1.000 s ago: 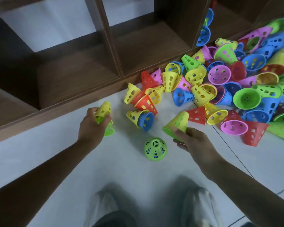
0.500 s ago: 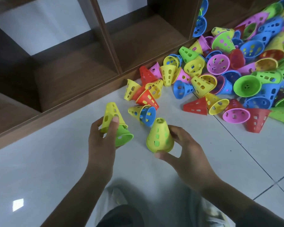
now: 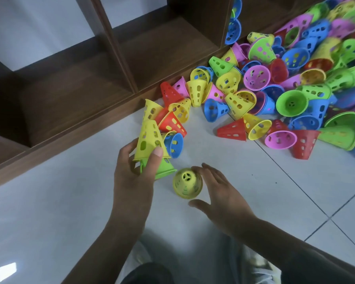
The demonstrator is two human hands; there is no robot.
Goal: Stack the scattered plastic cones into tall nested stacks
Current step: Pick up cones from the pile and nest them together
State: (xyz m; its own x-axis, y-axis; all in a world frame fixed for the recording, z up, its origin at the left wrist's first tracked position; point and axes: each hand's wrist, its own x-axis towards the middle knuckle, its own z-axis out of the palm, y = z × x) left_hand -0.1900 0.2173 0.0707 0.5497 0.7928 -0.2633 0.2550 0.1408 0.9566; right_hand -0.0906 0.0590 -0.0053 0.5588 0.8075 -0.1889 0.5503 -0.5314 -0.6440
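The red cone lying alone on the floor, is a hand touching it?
No. The red cone lies apart from both hands: the left hand grips a yellow-green stack and the right hand is by a yellow cone.

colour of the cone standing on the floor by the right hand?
Yellow cone, upright beside the open right hand; head view.
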